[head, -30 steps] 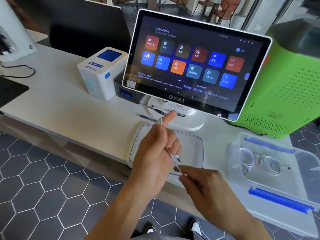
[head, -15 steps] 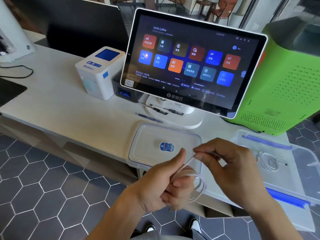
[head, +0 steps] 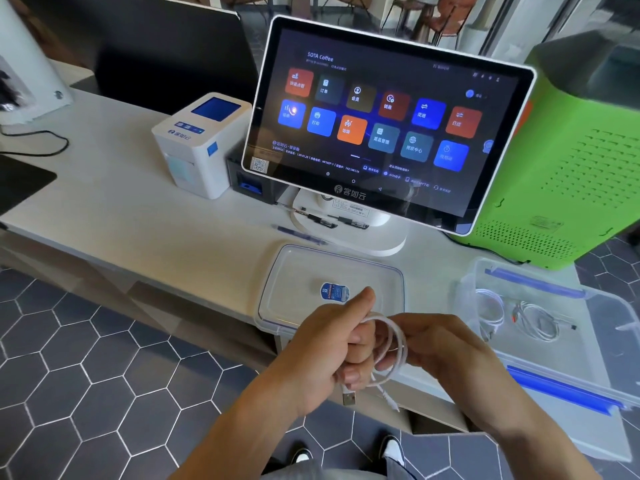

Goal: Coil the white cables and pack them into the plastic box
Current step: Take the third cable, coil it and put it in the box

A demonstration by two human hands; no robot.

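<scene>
The long pale tabletop (head: 131, 216) holds everything. On it stand one big touch screen (head: 381, 123), one green machine (head: 571, 161) and one small white printer (head: 201, 143). One blue pen (head: 298, 234) lies near the foot of the screen.

One clear plastic box (head: 540, 351) sits at the right end of the tabletop, open on top, with blue clips on its long sides. Two coiled white cables (head: 519, 317) lie side by side inside it. One clear lid (head: 294, 271) lies flat just to the left of the box, with a blue sticker on it.

In front of the tabletop edge, above the floor, two hands work on one more white cable (head: 391, 344). It is wound into a small ring of a few loops. The left hand (head: 332, 355) has its fingers curled round one side of the ring, thumb pointing up. The right hand (head: 446, 351) pinches the other side with curled fingers. One metal plug (head: 349, 398) hangs down under the left hand, and a second loose end hangs beside it.

The step in hand looks like finishing this coil. To do it well, keep the loops the same size and stacked neatly, hold them tight so they do not spring open, and tuck in the two loose ends. Then the ring can go in the bare part of the box beside the other two.
</scene>
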